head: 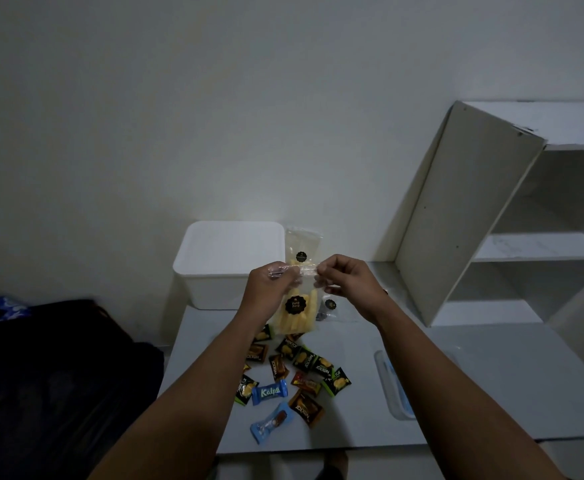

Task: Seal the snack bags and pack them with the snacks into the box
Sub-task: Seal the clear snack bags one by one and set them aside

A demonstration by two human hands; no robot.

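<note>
Pinching the mouth of the clear plastic snack bag of pale yellow sticks (295,313), left hand (269,289) and right hand (347,280) hold it above the white counter (474,375), near the white plastic box (228,261); light, crinkly, likely slippery, best gripped along its top edge.

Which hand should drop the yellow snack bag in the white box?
Probably the left hand: it grips the bag top and sits nearer the white box, which is up-left.
</note>
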